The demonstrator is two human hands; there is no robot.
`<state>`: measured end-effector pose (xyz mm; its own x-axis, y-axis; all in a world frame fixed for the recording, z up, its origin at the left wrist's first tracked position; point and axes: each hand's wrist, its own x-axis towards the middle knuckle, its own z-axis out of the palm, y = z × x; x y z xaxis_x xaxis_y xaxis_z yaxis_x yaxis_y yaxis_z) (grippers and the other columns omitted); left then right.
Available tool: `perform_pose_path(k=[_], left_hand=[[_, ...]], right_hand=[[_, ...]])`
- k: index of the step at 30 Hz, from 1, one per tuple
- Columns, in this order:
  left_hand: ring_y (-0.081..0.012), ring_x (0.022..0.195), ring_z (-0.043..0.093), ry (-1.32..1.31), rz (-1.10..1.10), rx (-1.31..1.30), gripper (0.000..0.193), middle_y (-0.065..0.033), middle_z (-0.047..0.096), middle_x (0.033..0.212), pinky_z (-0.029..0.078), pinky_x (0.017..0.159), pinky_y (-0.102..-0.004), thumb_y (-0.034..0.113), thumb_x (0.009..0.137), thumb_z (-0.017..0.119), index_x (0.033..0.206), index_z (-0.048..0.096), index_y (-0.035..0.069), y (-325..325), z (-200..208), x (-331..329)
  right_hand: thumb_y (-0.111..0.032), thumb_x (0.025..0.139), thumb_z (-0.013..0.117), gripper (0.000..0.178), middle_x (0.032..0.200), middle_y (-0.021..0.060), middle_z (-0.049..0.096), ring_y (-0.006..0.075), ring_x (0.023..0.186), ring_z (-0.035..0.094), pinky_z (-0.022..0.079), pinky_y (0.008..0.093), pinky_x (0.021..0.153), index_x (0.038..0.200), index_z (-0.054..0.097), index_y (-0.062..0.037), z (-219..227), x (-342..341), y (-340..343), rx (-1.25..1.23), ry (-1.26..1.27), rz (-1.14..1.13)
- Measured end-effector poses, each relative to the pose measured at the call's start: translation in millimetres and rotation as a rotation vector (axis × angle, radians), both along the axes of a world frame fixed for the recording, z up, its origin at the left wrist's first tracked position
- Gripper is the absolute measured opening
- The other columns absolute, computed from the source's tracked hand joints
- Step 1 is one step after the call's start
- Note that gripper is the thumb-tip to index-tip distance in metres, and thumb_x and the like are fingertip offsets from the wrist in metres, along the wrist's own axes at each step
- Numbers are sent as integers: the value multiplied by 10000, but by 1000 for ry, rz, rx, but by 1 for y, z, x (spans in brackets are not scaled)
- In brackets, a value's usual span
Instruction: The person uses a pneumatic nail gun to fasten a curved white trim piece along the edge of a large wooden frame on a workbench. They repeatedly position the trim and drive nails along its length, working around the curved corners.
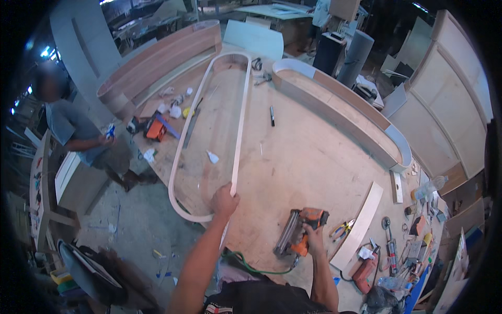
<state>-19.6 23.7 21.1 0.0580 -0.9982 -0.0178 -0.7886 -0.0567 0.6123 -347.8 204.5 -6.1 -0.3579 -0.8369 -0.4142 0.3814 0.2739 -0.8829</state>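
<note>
My left hand point(225, 202) is closed round the near right edge of a long oval wooden frame point(239, 136), whose pale rim encloses part of the tabletop. In my right hand point(315, 239) is an orange and black nail gun point(303, 230), held at the table's near side. A green air hose point(256, 269) runs along the table's near edge to the nail gun. Inside the oval lies a small white bottle point(212, 157). A black marker point(272, 116) rests on the tabletop point(293, 162) further off.
Two deep oval wooden shells stand at the back, one left point(162, 57) and one right point(340, 112). An orange tool point(156, 127) lies beyond the frame. Right of me are pliers point(342, 229), a pale strip point(358, 227) and a red drill point(366, 272). Another person point(83, 118) stands at the left.
</note>
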Motion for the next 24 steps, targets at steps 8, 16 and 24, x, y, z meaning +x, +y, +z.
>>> perform_pose_path(k=[8,16,24], left_hand=[[-409,878,758,-190,156,-102,253,-142,776,973,595,771,-547,234,808,767,1024,779,102,-1,3,-27],[-408,801,749,-214,181,-168,197,-135,759,902,589,724,-549,256,826,754,937,773,94,-3,-5,-27],[-399,920,744,-199,56,-113,440,-164,743,1029,591,789,-541,271,888,732,1293,724,102,5,-9,-15]], right_hand=[[-73,1009,620,356,1004,96,688,187,554,633,547,326,468,1347,516,-42,-39,-8,21,-100,-39,-66],[-101,1030,601,329,1005,110,722,185,552,626,547,326,480,1345,546,-22,-37,-6,30,-3,-148,-73],[-125,1044,617,256,980,102,723,178,587,646,558,329,484,1278,599,-23,-73,-10,33,-47,-13,-74]])
